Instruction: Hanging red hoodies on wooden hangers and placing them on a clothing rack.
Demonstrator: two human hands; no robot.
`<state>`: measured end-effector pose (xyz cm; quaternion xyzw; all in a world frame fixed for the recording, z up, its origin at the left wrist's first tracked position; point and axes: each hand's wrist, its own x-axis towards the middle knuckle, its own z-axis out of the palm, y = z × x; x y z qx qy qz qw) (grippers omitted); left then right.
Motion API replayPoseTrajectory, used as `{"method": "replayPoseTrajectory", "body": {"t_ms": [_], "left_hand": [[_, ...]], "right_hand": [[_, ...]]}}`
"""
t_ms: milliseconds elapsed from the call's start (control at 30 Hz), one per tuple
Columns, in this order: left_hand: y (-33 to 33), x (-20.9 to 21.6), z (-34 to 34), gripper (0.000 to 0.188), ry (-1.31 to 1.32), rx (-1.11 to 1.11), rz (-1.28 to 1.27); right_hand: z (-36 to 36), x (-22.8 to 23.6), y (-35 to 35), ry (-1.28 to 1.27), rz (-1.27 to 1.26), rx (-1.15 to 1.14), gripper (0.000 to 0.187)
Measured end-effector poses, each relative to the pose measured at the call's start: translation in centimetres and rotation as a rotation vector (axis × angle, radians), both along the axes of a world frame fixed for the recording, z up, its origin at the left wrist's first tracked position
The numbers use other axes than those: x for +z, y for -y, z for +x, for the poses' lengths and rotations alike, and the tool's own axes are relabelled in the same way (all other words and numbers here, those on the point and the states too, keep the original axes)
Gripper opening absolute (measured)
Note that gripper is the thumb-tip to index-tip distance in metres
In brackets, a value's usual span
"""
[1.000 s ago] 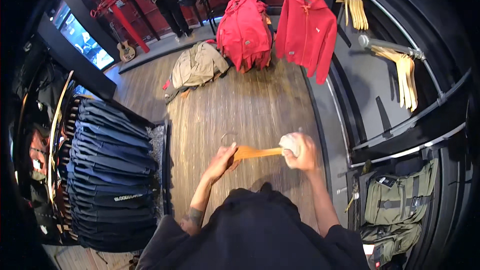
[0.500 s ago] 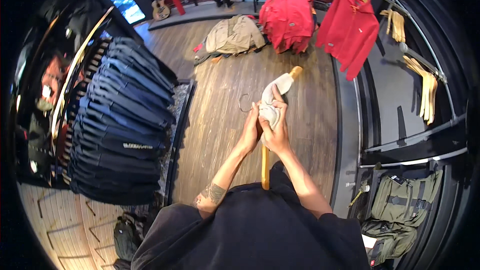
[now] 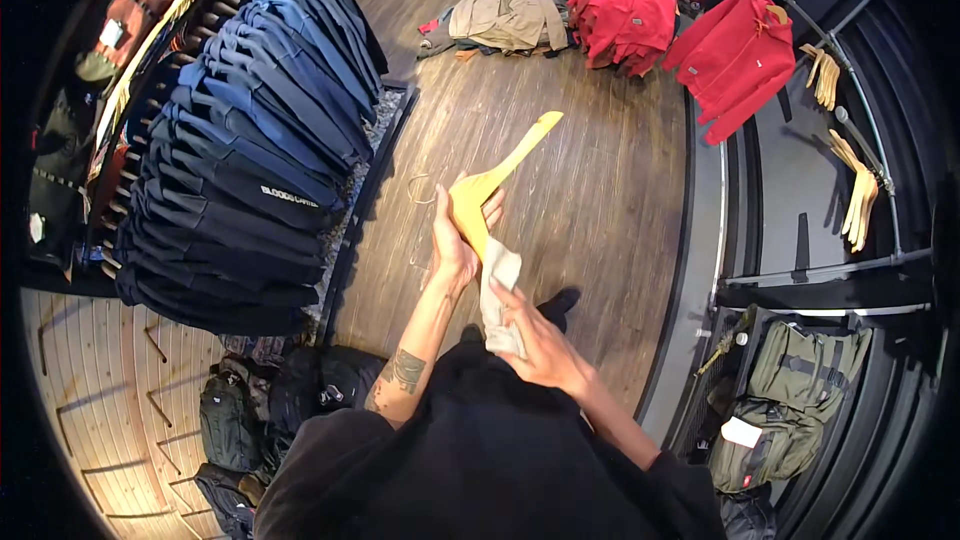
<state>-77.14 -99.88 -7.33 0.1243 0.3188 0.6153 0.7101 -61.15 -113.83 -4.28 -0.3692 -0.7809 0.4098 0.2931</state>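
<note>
A wooden clothes hanger (image 3: 480, 202) slants across in front of me, its metal hook to the left of its middle. My left hand (image 3: 455, 245) is closed around the middle of the hanger, with fingertips showing on its right side. My right hand (image 3: 545, 345) grips a whitish cloth (image 3: 500, 270) wrapped about the hanger's near arm, close to my body. The cloth hides the near end. The far arm is bare wood.
Dark jackets (image 3: 250, 160) hang on a rack at left. Beige garments (image 3: 508, 18) and a pile of red garments (image 3: 625, 10) lie ahead. A red hoodie (image 3: 735, 55) and spare hangers (image 3: 858, 195) hang at right. Olive bags (image 3: 800, 370) stand lower right; dark backpacks (image 3: 230, 415) lower left.
My right hand and the cloth have moved from the far arm of the hanger to its near arm. My left hand has shifted a little left and now holds the hanger's middle.
</note>
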Motion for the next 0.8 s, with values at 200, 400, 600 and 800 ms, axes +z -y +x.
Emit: {"method": "replayPoseTrajectory", "body": {"t_ms": [200, 400, 600, 800], "left_hand": [[5.0, -1.3, 1.7, 0.051, -0.13, -0.131, 0.03], [6.7, 1.1, 2.7, 0.051, -0.271, 0.073, 0.184], [3.0, 4.4, 5.5, 0.049, -0.342, 0.114, 0.308], [-6.9, 3.1, 11.0, 0.045, -0.094, 0.099, 0.335]], "right_hand": [[-4.7, -0.9, -3.6, -0.228, 0.16, -0.391, 0.063], [1.5, 2.7, -14.0, 0.301, 0.566, -0.463, 0.041], [7.3, 6.6, -18.5, 0.025, 0.562, -0.645, 0.039], [6.0, 2.8, -13.1, -0.216, 0.165, -0.225, 0.071]]}}
